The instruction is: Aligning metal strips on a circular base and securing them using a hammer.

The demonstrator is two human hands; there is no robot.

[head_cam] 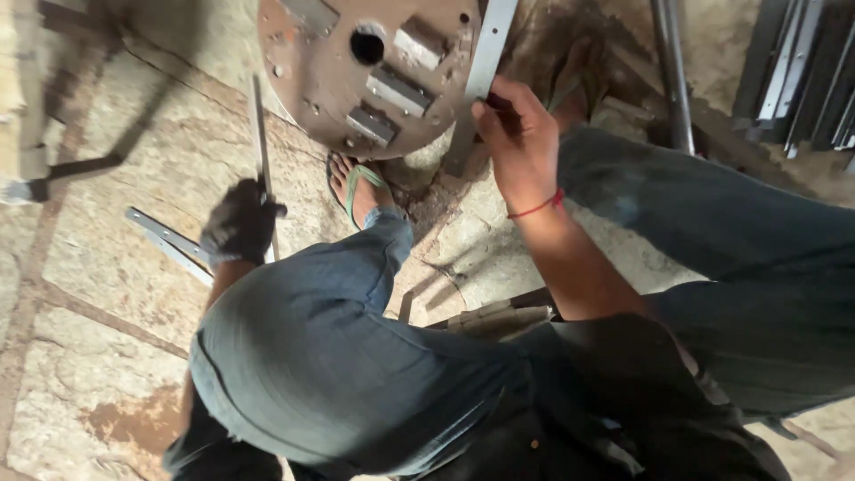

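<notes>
Right hand (521, 147) clamps a flat steel strip (485, 62) at the round jig plate's (356, 71) three o'clock edge while the gloved left hand (239, 224) grips a thin rod (260, 134); a firm, flush hold looks key.

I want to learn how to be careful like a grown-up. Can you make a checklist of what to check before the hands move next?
1. Right hand grips the flat metal strip: ok.
2. Left hand, in a dark glove, holds the thin rod: ok.
3. Right hand gloved: not ok, it is bare.
4. Foot shielded near the rusty round plate: not ok, only an open sandal.
5. Strip seated firmly against the plate: cannot tell.
</notes>
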